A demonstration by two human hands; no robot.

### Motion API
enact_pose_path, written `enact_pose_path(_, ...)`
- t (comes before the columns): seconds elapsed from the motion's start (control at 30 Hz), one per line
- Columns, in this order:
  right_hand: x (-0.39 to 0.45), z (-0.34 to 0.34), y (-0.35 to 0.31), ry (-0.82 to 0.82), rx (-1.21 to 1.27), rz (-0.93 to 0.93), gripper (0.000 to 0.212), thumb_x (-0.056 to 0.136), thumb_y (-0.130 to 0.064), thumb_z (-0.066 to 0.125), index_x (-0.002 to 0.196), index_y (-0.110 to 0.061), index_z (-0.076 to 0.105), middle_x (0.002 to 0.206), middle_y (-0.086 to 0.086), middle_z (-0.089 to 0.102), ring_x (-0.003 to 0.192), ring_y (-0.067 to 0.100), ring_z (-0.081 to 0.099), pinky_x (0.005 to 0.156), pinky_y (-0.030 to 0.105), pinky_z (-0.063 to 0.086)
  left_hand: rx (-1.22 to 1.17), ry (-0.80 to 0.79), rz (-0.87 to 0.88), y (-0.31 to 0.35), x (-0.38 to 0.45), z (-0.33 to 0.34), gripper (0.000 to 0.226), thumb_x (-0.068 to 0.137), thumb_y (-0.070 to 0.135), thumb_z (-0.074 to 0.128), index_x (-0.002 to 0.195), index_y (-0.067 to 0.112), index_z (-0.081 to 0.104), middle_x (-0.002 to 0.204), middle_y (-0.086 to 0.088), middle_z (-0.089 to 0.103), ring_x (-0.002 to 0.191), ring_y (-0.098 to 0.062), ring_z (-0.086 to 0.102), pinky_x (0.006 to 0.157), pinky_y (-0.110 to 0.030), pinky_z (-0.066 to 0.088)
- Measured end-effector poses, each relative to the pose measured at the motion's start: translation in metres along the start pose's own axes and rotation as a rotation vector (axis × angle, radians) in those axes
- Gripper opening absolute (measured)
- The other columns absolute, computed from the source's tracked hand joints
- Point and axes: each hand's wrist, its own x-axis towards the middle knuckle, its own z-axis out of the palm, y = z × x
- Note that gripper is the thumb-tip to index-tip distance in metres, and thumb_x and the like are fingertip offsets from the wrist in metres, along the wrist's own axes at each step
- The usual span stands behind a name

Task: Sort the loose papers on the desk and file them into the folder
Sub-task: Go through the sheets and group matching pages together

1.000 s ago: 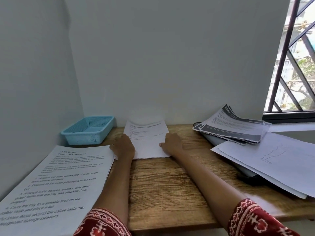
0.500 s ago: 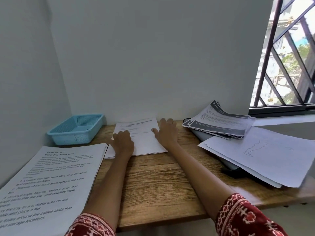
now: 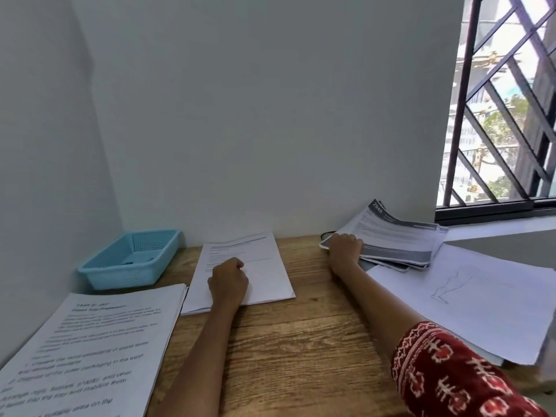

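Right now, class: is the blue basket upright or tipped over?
Upright. The blue basket sits flat on the desk by the wall, open side up, its inside floor visible.

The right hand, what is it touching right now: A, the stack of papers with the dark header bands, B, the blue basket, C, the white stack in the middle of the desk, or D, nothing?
A: the right hand grips the near left corner of the banded paper stack by the window.
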Motion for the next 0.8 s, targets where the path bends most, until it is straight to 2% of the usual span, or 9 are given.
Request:
enact_pose_path(0.17, 0.010, -0.006, 0.003, 0.034, 0.158, -0.001, 0.028, 0.096, -0.006, 0.040, 0.115, -0.012, 0.060, 0.108, 0.006, 0.064, 0.100, 0.023, 0.060, 0.070, 0.029, 0.039, -0.107, 0.035, -0.014, -0.003, 0.005, -0.001, 0.023, 0.092, 0.008, 0.051, 0.110, 0.005, 0.065, 0.112, -0.010, 0.065, 0.105, -0.025, 0.057, 0.083, -0.030, 0.042)
enact_pose_path(0.27, 0.007, -0.023, -0.005, 0.068, 0.378, -0.061, 0.025, 0.095, -0.007, 0.041, 0.108, -0.008, 0.063, 0.106, 0.007, 0.065, 0.097, 0.023, 0.062, 0.071, 0.027, 0.041, -0.261, 0.013, -0.111, -0.001, 0.008, -0.003, 0.022, 0.094, 0.015, 0.051, 0.105, 0.003, 0.065, 0.109, -0.012, 0.066, 0.103, -0.028, 0.059, 0.083, -0.027, 0.041)
enact_pose_path(0.33, -0.003, -0.043, -0.017, 0.014, 0.544, -0.229, 0.022, 0.092, -0.005, 0.043, 0.085, -0.013, 0.062, 0.093, 0.003, 0.061, 0.087, 0.020, 0.058, 0.070, 0.026, 0.039, -0.440, -0.034, -0.227, 0.002, 0.010, -0.007, 0.022, 0.096, 0.023, 0.049, 0.097, 0.006, 0.062, 0.105, -0.014, 0.067, 0.095, -0.029, 0.062, 0.086, -0.034, 0.049)
enact_pose_path(0.4, -0.017, -0.063, -0.030, -0.117, 0.678, -0.466, 0.031, 0.088, -0.003, 0.046, 0.061, -0.017, 0.049, 0.065, -0.004, 0.047, 0.064, 0.015, 0.046, 0.060, 0.026, 0.033, -0.797, -0.160, -0.486, 0.005, 0.010, -0.014, 0.029, 0.098, 0.033, 0.046, 0.102, 0.006, 0.054, 0.105, -0.016, 0.065, 0.085, -0.027, 0.062, 0.081, -0.039, 0.052)
enact_pose_path(0.47, -0.035, -0.078, -0.042, -0.326, 0.794, -0.626, 0.020, 0.087, -0.004, 0.052, 0.074, -0.011, 0.064, 0.059, -0.007, 0.046, 0.064, 0.015, 0.047, 0.060, 0.025, 0.038, -1.226, -0.348, -0.758, 0.006, 0.011, -0.022, 0.048, 0.096, 0.046, 0.043, 0.115, 0.002, 0.046, 0.111, -0.021, 0.058, 0.097, -0.033, 0.060, 0.088, -0.042, 0.050)
enact_pose_path(0.53, -0.053, -0.087, -0.049, -0.602, 0.915, -0.687, 0.013, 0.090, -0.007, 0.057, 0.090, -0.012, 0.068, 0.069, -0.005, 0.055, 0.068, 0.008, 0.052, 0.060, 0.020, 0.045, -1.417, -0.508, -0.901, 0.002, 0.013, -0.029, 0.066, 0.090, 0.059, 0.043, 0.120, 0.001, 0.043, 0.119, -0.023, 0.052, 0.116, -0.039, 0.052, 0.095, -0.049, 0.044)
enact_pose_path(0.63, -0.066, -0.084, -0.054, -0.861, 0.970, -0.723, 0.015, 0.090, -0.010, 0.062, 0.102, -0.006, 0.069, 0.084, 0.000, 0.065, 0.073, 0.007, 0.060, 0.061, 0.017, 0.052, -1.172, -0.603, -0.831, 0.005, 0.007, -0.038, 0.052, 0.095, 0.038, 0.049, 0.128, -0.003, 0.045, 0.125, -0.025, 0.054, 0.115, -0.039, 0.052, 0.086, -0.044, 0.049)
enact_pose_path(0.7, -0.064, -0.079, -0.052, -0.891, 1.032, -0.692, 0.018, 0.091, -0.018, 0.062, 0.106, -0.009, 0.069, 0.095, 0.006, 0.069, 0.079, 0.010, 0.066, 0.068, 0.020, 0.055, -0.848, -0.536, -0.736, 0.011, 0.001, -0.042, 0.028, 0.096, 0.004, 0.046, 0.122, -0.007, 0.047, 0.103, -0.028, 0.058, 0.090, -0.039, 0.057, 0.070, -0.033, 0.054)
enact_pose_path(0.8, -0.054, -0.063, -0.043, -0.459, 1.109, -0.452, 0.034, 0.092, -0.033, 0.061, 0.115, -0.009, 0.066, 0.115, 0.009, 0.066, 0.104, 0.019, 0.063, 0.085, 0.029, 0.048, -0.808, -0.434, -0.630, 0.007, 0.004, -0.041, 0.036, 0.091, -0.013, 0.044, 0.127, -0.009, 0.047, 0.111, -0.025, 0.059, 0.092, -0.035, 0.056, 0.082, -0.042, 0.049)
